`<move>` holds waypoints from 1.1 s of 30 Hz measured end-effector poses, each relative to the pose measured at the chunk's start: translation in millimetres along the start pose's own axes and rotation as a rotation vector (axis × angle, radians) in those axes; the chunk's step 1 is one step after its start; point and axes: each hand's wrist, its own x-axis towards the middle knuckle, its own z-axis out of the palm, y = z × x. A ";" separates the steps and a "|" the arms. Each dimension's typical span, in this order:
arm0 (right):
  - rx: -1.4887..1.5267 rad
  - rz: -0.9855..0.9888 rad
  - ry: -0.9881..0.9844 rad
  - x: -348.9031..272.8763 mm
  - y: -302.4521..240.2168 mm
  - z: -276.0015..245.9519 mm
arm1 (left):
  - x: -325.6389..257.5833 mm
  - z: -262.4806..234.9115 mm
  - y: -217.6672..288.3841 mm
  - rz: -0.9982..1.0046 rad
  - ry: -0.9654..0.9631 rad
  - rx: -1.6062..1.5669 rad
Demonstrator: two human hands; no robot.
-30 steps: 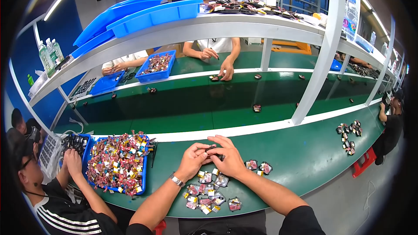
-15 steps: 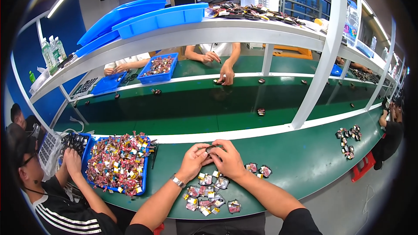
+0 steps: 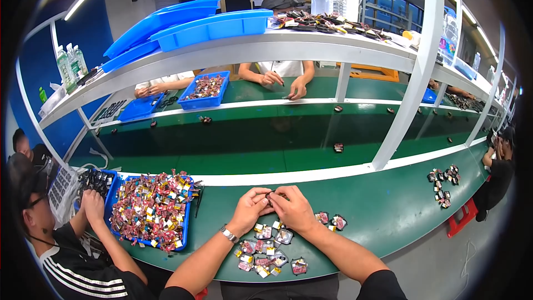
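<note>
My left hand [image 3: 248,211], with a metal watch on its wrist, is closed on one side of a small dark case [image 3: 270,196]. Gripping the other side is my right hand [image 3: 293,210]. Fingers of both hands cover most of the case, so its inside cannot be made out. Below my hands, on the green bench, lies a cluster of small open cases [image 3: 264,246] with red boards and yellow-and-white parts. Beside my right forearm rest a few similar cases [image 3: 337,221].
At left stands a blue tray [image 3: 186,228] heaped with red boards; black tweezers [image 3: 199,200] lie beside it. A co-worker [image 3: 78,255] sits further left. Ahead run a green conveyor [image 3: 244,147] and a white shelf frame [image 3: 383,150]. More cases [image 3: 444,184] lie at right.
My hands stay together on the dark case, with slight finger shifts. Across the conveyor, a co-worker's hand has drawn back from the belt. Pieces on the belt sit slightly further right in view.
</note>
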 end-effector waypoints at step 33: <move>0.513 0.572 0.108 55.8 68.1 18.1 | 7.5 -2.0 -1.6 0.295 0.197 0.279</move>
